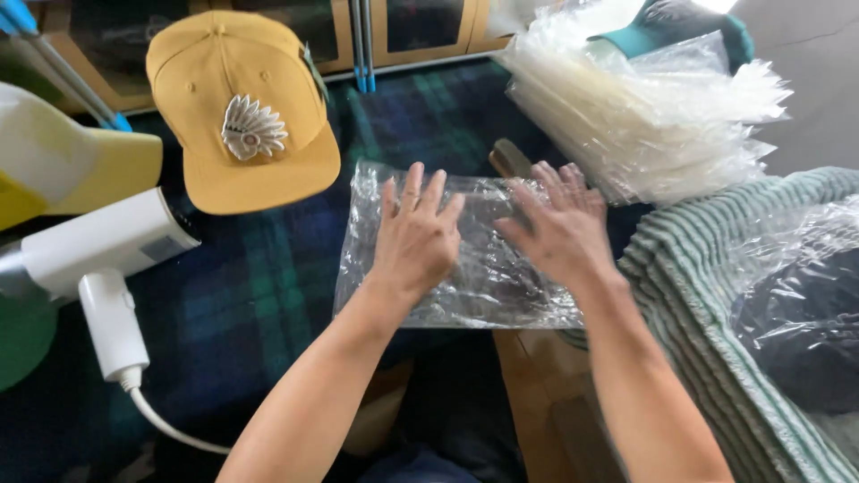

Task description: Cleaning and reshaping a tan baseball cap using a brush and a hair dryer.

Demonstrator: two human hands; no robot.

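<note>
Head view, hands: I see my left hand [416, 237] and my right hand [559, 228] both lying palm-down, fingers spread, on a clear plastic bag [465, 268].
Grip, left: released, flat on the left half of the bag, clasping nothing.
Grip, right: released too, flat on the bag's right half, fingers fanned toward the upper left.
Bag: crinkled, see-through, roughly rectangular, lying flat on a dark blue-and-green plaid cloth [259, 295] in the middle of the view, just in front of me.
Cap: a mustard-yellow cap [242, 107] sits up and to the left of the bag, apart from it, with a white feather-shaped emblem on its front panel.
Bag stack: a thick pile of clear bags [644, 116] lies at the upper right, near my right hand but not touching it; a teal cap [680, 22] shows behind it.
White appliance: a white handheld device [103, 259] with a cord lies at the left, well apart from the bag.
Right edge: a pale green ribbed fabric [707, 295] lies beside my right forearm, with a dark item wrapped in clear plastic [805, 304] on it.
Far left: a yellow and white cap [63, 161] is partly cut off by the frame.
</note>
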